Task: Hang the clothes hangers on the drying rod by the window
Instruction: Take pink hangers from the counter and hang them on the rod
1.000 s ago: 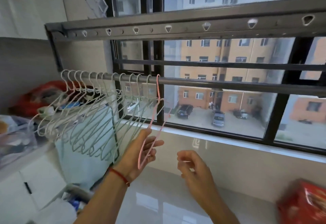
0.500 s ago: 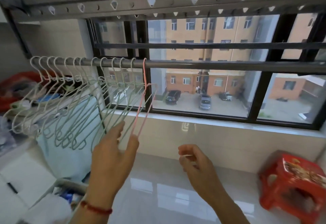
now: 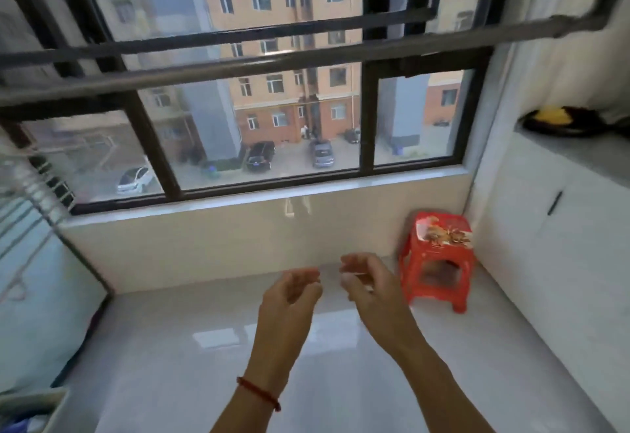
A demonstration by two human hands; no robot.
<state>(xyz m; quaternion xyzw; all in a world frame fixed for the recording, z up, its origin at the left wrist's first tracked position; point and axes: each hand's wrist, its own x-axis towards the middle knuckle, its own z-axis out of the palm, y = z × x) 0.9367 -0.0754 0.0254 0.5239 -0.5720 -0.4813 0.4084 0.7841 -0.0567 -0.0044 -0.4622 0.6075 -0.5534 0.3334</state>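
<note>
grey metal drying rod [image 3: 238, 69] bare across window, left hand [image 3: 289, 296] and right hand [image 3: 368, 282] loosely spread, empty

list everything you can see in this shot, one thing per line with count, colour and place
metal drying rod: one, grey, across the window
black-framed window: one, back wall
red plastic stool: one, floor by the right cabinet
white cabinet: one, right wall
dark dish with yellow contents: one, on the cabinet top
glossy tiled floor: pale grey, below
red string bracelet: one, left wrist
left hand: empty, fingers loosely curled
right hand: empty, fingers loosely curled
</note>
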